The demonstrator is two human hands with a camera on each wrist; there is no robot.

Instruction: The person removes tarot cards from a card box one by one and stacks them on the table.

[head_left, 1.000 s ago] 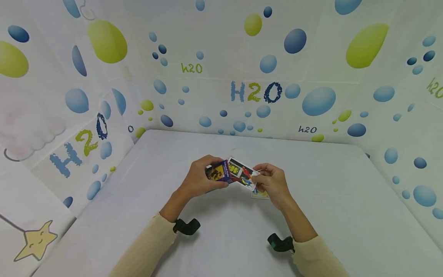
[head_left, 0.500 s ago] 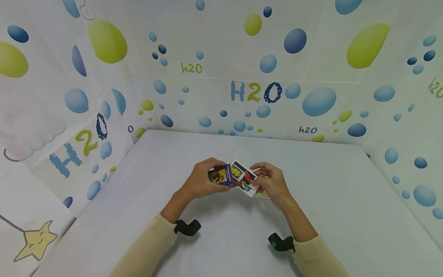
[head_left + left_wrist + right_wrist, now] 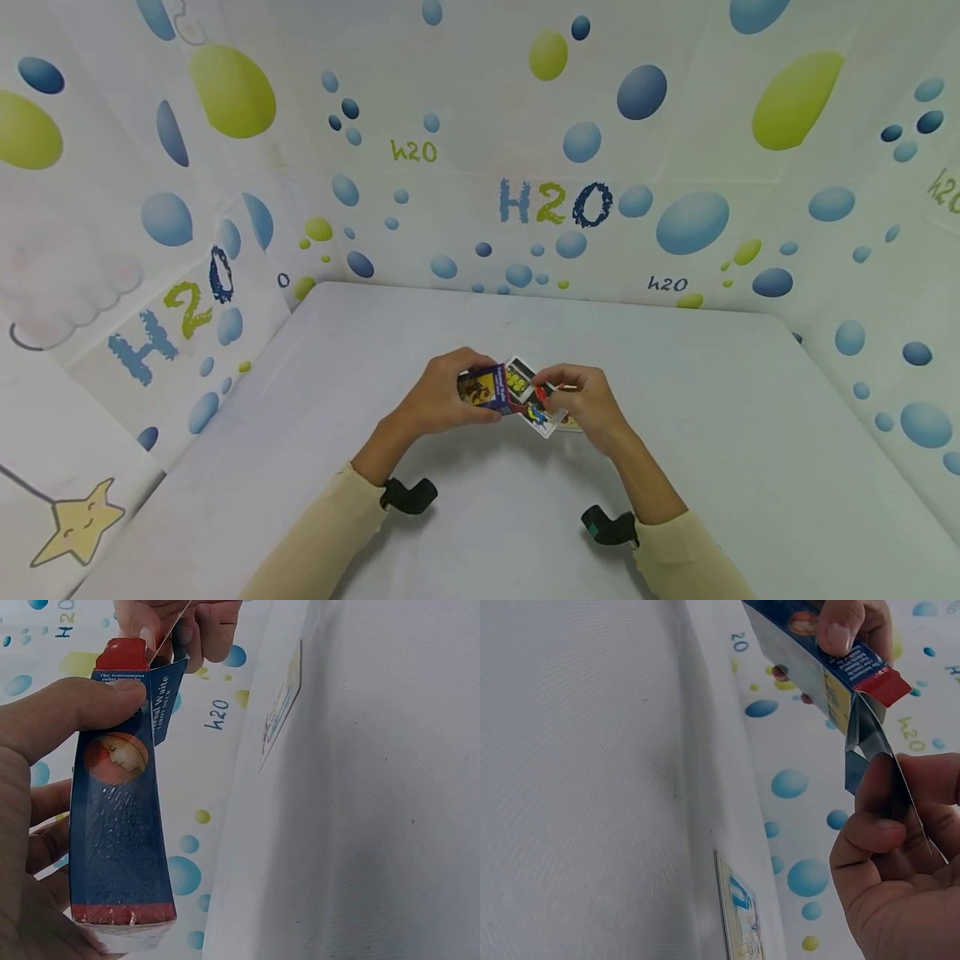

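A box (image 3: 483,388) gripped in the left hand (image 3: 442,396), a card (image 3: 534,412) pinched in the right hand (image 3: 588,404).
In the head view, both hands are above the white table (image 3: 360,350), the box in front of the left palm and the card slanting from its mouth to the right thumb and fingers; how far the card reaches inside cannot be told. A flat card (image 3: 572,425) lies on the table, partly hidden behind the right hand. In the left wrist view, the left thumb presses the box's blue side, fingers behind; a red flap (image 3: 124,654) stands out at its far end. In the right wrist view, the box tilts with its opened end toward the right hand, whose curled fingers hold the card nearly edge-on.
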